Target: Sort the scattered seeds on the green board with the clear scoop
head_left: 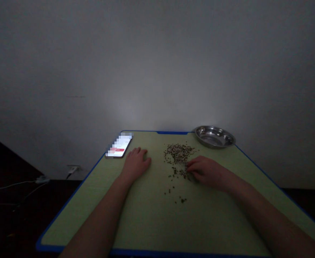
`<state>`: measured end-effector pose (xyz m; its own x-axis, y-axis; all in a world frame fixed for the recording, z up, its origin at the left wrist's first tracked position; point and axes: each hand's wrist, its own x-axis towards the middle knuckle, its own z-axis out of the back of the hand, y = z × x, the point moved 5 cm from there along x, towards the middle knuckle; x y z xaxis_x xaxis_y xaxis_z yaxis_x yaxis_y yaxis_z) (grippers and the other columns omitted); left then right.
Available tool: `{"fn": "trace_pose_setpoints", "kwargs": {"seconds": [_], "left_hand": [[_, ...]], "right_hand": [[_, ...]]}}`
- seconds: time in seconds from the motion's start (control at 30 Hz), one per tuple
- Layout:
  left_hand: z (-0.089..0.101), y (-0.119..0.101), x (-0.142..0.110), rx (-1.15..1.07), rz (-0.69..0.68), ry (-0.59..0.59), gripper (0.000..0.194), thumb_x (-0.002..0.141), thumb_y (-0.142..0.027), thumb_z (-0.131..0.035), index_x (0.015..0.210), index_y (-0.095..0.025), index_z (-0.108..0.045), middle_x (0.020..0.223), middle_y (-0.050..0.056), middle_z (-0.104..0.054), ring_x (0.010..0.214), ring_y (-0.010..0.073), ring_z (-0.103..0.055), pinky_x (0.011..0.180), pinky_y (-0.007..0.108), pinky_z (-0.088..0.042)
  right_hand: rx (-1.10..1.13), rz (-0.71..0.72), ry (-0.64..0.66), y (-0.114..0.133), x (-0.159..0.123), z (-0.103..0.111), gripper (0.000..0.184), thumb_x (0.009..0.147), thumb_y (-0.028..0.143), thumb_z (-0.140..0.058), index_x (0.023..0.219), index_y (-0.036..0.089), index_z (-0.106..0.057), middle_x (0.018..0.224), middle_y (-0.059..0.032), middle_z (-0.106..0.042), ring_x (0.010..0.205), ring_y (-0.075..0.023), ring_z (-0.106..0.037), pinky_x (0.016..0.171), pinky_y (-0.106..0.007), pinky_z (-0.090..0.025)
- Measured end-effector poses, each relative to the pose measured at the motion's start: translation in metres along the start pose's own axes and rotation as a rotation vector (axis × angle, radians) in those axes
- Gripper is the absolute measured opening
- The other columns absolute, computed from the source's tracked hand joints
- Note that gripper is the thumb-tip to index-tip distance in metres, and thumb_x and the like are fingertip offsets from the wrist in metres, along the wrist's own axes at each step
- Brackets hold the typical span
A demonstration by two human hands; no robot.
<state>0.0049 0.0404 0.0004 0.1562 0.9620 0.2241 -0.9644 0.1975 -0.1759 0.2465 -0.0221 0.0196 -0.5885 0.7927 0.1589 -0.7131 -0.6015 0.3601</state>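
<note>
My left hand [136, 161] lies on the table with its fingers stretched out, just right of a phone with a lit screen. My right hand [204, 170] is at the near right edge of a pile of small dark beans or seeds [179, 152], with its fingers bent together. Something thin and clear seems to show by its fingertips, too faint to name. A few loose beans [183, 200] are scattered nearer to me. Behind my right hand stands a shallow metal bowl [214, 143], with no contents that I can see.
The light green table [146, 222] has a blue rim and stands against a grey wall [157, 71]. The phone [120, 147] lies at its left edge. On the left, a plug sits in a wall socket [73, 167], and cables [20, 184] run beside the table.
</note>
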Motion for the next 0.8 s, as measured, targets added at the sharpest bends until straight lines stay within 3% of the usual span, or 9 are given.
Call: {"fn": "trace_pose_setpoints", "kwargs": {"seconds": [0.53,0.8], "left_hand": [[0.0,0.0,0.001,0.007,-0.008,-0.008,0.044,0.081,-0.036,-0.045,0.118,-0.015,-0.057,0.124,0.013,-0.054,0.119,0.0259,-0.045,0.102,0.039,-0.033],[0.001,-0.001,0.0,0.011,-0.013,-0.013,0.044,0.082,-0.037,-0.045,0.117,-0.015,-0.057,0.121,0.013,-0.055,0.118,0.0257,-0.046,0.102,0.038,-0.033]], "right_hand": [[-0.072,-0.001,0.031,0.011,-0.004,0.001,0.032,0.074,0.006,-0.049,0.09,0.023,-0.071,0.091,-0.005,-0.069,0.089,-0.0206,-0.06,0.081,-0.033,-0.043],[-0.171,0.035,-0.037,0.017,0.001,-0.008,0.039,0.076,0.007,-0.046,0.108,0.018,-0.066,0.11,-0.011,-0.065,0.101,-0.0244,-0.057,0.088,-0.038,-0.043]]}}
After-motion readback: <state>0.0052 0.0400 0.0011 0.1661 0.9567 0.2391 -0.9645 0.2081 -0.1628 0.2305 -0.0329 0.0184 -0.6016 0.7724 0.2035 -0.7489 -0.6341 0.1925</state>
